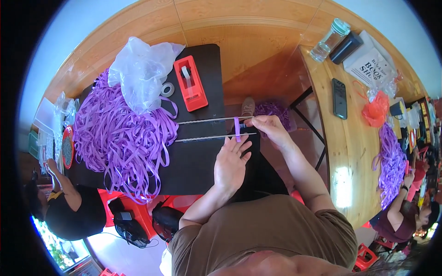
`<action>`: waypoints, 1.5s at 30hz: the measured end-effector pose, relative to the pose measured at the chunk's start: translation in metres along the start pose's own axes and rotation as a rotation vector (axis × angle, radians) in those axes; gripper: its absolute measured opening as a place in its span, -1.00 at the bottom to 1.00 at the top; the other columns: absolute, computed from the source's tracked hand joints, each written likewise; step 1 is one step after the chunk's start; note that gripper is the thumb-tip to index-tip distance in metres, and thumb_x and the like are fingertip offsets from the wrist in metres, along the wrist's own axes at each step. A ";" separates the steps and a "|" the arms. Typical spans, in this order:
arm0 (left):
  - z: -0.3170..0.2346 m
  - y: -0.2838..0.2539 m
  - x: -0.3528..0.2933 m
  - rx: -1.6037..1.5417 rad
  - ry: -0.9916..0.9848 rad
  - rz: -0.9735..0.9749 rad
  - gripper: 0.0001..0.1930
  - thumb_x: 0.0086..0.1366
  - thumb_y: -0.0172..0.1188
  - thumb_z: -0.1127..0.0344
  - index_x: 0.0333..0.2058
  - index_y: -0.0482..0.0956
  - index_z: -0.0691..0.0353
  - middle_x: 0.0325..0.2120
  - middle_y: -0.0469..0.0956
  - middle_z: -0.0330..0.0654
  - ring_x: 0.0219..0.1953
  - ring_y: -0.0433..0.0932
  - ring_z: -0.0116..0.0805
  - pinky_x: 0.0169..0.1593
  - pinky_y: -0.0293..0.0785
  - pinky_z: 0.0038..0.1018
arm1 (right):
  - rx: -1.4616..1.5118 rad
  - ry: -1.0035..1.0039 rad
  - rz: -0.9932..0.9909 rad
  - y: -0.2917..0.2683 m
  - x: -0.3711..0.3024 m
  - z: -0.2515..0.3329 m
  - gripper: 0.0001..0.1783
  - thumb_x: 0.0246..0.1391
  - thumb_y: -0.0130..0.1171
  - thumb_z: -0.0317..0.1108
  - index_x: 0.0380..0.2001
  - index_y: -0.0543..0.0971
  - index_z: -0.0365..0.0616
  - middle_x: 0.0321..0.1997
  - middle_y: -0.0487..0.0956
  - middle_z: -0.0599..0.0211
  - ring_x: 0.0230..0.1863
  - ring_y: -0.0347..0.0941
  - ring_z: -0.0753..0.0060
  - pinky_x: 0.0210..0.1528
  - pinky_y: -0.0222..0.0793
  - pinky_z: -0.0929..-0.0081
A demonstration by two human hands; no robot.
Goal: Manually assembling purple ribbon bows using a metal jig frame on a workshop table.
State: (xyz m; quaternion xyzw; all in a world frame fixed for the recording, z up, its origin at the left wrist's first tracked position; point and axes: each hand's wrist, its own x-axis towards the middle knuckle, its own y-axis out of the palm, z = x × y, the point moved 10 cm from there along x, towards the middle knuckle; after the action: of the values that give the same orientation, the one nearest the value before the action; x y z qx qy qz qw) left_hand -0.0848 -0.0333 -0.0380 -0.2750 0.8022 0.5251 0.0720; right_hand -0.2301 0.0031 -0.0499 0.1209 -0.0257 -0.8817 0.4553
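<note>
The black table (198,158) fills the space to the person's left, its far edge near the wall; over it spreads a loose heap of purple ribbon (122,142), some strands hanging past the near edge; a clear plastic bag (140,73) sits on the far part of that heap.

Two thin metal rods, a far rod (207,120) and a near rod (207,137), run side by side from the heap's right edge; their long axes lie left to right, almost parallel, with the tips pointing to the person's right, beyond the table's right edge.

The left hand (229,166) is palm up and unclenched, its fingers pointing away from the body, the fingertips at the near end of a purple band; the right hand (270,130) has thumb and forefinger pinched together at the far rod's tip; whether it grasps the rod itself cannot be told.

A red tape dispenser (190,83) stands beyond the rods, its length running away from the person; the purple band (237,130) lies across both rods near their tips, its long axis crosswise to them; a small tape roll (164,90) lies between bag and dispenser.
</note>
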 end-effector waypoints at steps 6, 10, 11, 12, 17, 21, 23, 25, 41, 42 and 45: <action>0.000 0.001 0.001 0.018 0.013 0.016 -0.42 0.39 -0.25 -0.09 0.12 0.31 0.29 0.10 0.34 -0.08 0.10 0.29 -0.25 0.10 0.14 -0.36 | -0.052 0.013 0.061 0.017 0.003 0.007 -0.74 0.08 0.20 -0.32 -0.29 0.63 -0.33 -0.18 0.61 0.14 -0.15 0.49 0.49 -0.01 0.32 0.51; 0.000 0.002 -0.002 0.025 0.018 0.018 -0.41 0.39 -0.25 -0.09 0.13 0.29 0.30 0.11 0.33 -0.08 0.10 0.29 -0.25 0.10 0.14 -0.36 | 0.145 0.037 0.040 0.016 0.001 0.006 -0.80 0.00 0.23 -0.45 -0.29 0.63 -0.35 -0.23 0.63 0.14 -0.20 0.52 0.48 -0.04 0.36 0.52; -0.001 0.004 -0.002 0.029 0.025 0.019 -0.41 0.39 -0.25 -0.09 0.14 0.28 0.30 0.12 0.33 -0.08 0.11 0.28 -0.25 0.10 0.14 -0.36 | 0.207 0.055 0.021 0.016 0.000 0.004 -0.80 -0.02 0.24 -0.48 -0.29 0.63 -0.34 -0.25 0.63 0.14 -0.21 0.54 0.47 -0.04 0.37 0.51; -0.002 0.004 -0.002 0.035 0.029 0.019 -0.41 0.39 -0.25 -0.08 0.15 0.27 0.30 0.12 0.32 -0.08 0.11 0.28 -0.26 0.10 0.14 -0.36 | 0.210 0.059 0.020 0.016 0.001 0.000 -0.80 -0.02 0.24 -0.48 -0.29 0.63 -0.34 -0.25 0.63 0.14 -0.21 0.54 0.47 -0.04 0.37 0.51; -0.001 0.003 -0.003 0.014 0.027 0.036 -0.41 0.39 -0.25 -0.08 0.17 0.25 0.30 0.12 0.32 -0.09 0.11 0.28 -0.26 0.11 0.13 -0.37 | 0.302 0.009 -0.028 0.016 0.001 -0.008 -0.79 0.04 0.19 -0.40 -0.32 0.63 -0.37 -0.27 0.63 0.12 -0.22 0.55 0.39 -0.07 0.41 0.48; -0.001 0.004 -0.003 0.015 0.021 0.038 -0.41 0.38 -0.23 -0.08 0.17 0.25 0.29 0.13 0.31 -0.10 0.12 0.27 -0.26 0.11 0.13 -0.36 | 0.379 0.079 -0.096 0.013 -0.003 -0.014 -0.74 0.08 0.16 -0.35 -0.33 0.62 -0.39 -0.27 0.63 0.12 -0.23 0.55 0.38 -0.10 0.42 0.47; -0.001 0.005 -0.003 0.009 0.021 0.042 -0.41 0.38 -0.22 -0.08 0.17 0.26 0.29 0.13 0.31 -0.10 0.12 0.27 -0.26 0.11 0.13 -0.36 | 0.272 0.006 -0.074 0.016 -0.003 -0.004 -0.74 0.08 0.17 -0.32 -0.34 0.62 -0.36 -0.27 0.63 0.13 -0.25 0.54 0.38 -0.13 0.41 0.48; -0.002 0.004 -0.003 0.003 0.026 0.044 -0.40 0.37 -0.21 -0.08 0.17 0.26 0.28 0.13 0.31 -0.11 0.12 0.27 -0.26 0.11 0.12 -0.35 | 0.243 0.035 -0.101 0.020 -0.004 0.003 -0.75 0.08 0.17 -0.32 -0.34 0.62 -0.34 -0.28 0.63 0.15 -0.25 0.54 0.41 -0.14 0.41 0.50; 0.000 0.002 -0.002 -0.002 0.023 0.060 -0.40 0.36 -0.20 -0.08 0.18 0.25 0.28 0.13 0.31 -0.11 0.13 0.27 -0.26 0.12 0.12 -0.35 | 0.288 0.009 -0.022 0.021 -0.003 0.004 -0.83 0.01 0.24 -0.41 -0.37 0.63 -0.32 -0.38 0.63 0.28 -0.32 0.52 0.57 -0.19 0.37 0.61; 0.000 0.002 -0.002 -0.004 0.023 0.057 -0.40 0.37 -0.20 -0.08 0.18 0.25 0.28 0.13 0.31 -0.11 0.13 0.27 -0.25 0.12 0.12 -0.35 | 0.289 0.010 -0.021 0.021 -0.002 0.003 -0.83 0.01 0.24 -0.41 -0.37 0.63 -0.32 -0.38 0.63 0.28 -0.32 0.52 0.57 -0.19 0.37 0.61; -0.001 0.003 -0.002 0.000 0.029 0.060 -0.40 0.37 -0.20 -0.07 0.18 0.25 0.28 0.13 0.32 -0.11 0.13 0.27 -0.25 0.12 0.13 -0.35 | 0.315 0.003 -0.024 0.017 -0.001 -0.004 -0.85 0.02 0.22 -0.43 -0.37 0.62 -0.32 -0.32 0.63 0.24 -0.27 0.52 0.52 -0.13 0.38 0.56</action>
State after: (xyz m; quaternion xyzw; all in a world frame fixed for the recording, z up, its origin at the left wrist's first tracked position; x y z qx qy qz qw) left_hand -0.0844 -0.0321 -0.0340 -0.2583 0.8111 0.5229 0.0446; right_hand -0.2151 -0.0063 -0.0508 0.1923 -0.1614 -0.8721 0.4200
